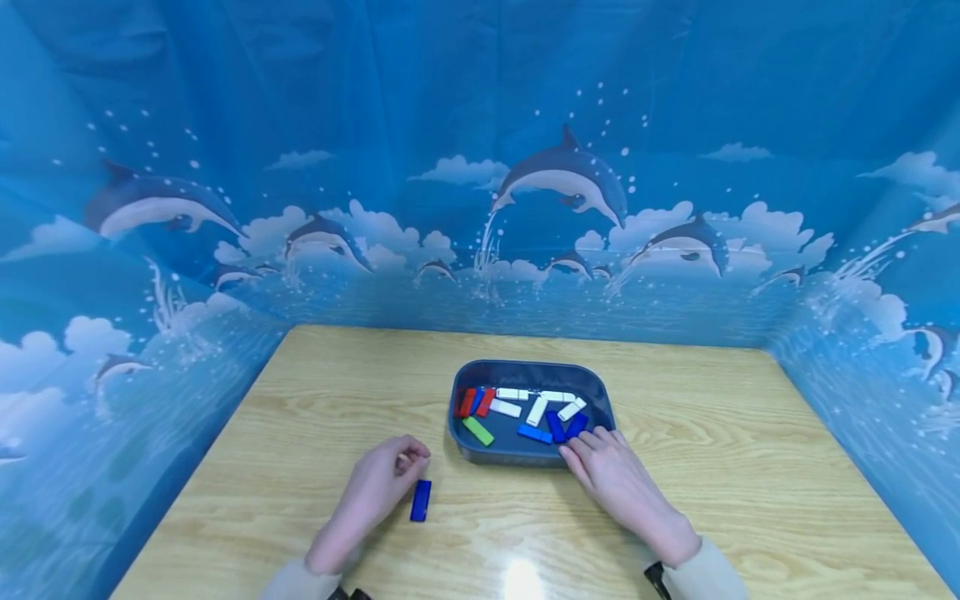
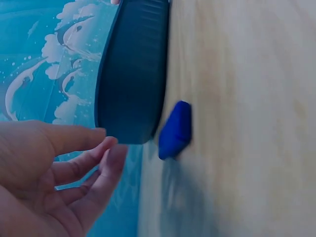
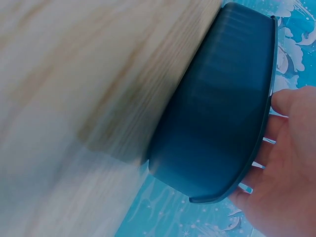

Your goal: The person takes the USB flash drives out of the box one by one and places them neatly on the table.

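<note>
On the table lies a dark blue oblong block [image 1: 421,501], just below my left hand [image 1: 384,479]. The left hand's fingers are loosely bent, and nothing shows between thumb and fingers in the left wrist view. At the front right corner of a dark plastic tray [image 1: 495,457], my right hand [image 1: 611,471] reaches over the rim. Its thumb touches the rim in the right wrist view, while the tray wall hides the fingertips. Two dark blue blocks [image 1: 555,427] lie in the tray right by those fingers; I cannot tell whether they hold one.
Inside the tray are several white blocks [image 1: 537,411], red blocks [image 1: 467,402], a green block [image 1: 478,431] and a lighter blue block [image 1: 535,433]. The wood-grain table [image 1: 360,375] is bordered by a dolphin-print curtain [image 1: 420,192] at the back and sides.
</note>
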`<state>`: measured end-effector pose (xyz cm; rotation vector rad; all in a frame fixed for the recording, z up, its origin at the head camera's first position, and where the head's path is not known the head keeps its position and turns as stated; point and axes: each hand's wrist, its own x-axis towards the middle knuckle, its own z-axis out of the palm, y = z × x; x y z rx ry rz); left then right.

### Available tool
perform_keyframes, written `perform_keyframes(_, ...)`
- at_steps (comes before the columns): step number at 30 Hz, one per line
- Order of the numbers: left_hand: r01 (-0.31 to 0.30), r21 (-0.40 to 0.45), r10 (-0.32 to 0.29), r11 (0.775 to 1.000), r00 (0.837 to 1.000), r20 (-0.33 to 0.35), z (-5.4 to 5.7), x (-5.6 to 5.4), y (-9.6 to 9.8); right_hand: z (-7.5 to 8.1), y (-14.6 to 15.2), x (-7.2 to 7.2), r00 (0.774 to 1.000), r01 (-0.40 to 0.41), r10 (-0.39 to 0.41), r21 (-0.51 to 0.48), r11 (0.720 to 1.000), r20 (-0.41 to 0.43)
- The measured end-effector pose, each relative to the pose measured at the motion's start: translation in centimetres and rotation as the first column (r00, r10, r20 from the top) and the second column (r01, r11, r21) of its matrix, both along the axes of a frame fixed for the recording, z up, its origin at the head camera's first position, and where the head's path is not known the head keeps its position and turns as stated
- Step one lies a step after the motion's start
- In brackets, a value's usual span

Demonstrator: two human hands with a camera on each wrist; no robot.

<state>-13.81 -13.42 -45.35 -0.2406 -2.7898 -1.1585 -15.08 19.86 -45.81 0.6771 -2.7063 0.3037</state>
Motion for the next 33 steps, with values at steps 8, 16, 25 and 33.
perform_keyframes(8,0.011,0.001,-0.011,1.000,0.995,-0.102,2.1,-2.1,1.8,0.0,0.0,-0.1,1.000,0.003,-0.003,0.005,1.000,0.006)
perform_keyframes(16,0.088,-0.087,-0.094,0.992,0.993,-0.065,4.6,-4.5,4.2,0.0,0.1,-0.1,1.000,0.003,-0.003,0.011,1.000,0.001)
perform_keyframes(25,0.180,-0.226,-0.190,0.957,0.981,-0.024,4.2,-7.1,6.8,0.0,0.2,-0.1,1.000,-0.002,0.002,0.008,1.000,0.005)
perform_keyframes(33,0.293,-0.407,-0.298,0.865,0.953,0.053,2.9,-8.7,8.3,0.1,0.0,0.0,0.999,0.018,-0.018,0.006,1.000,0.032)
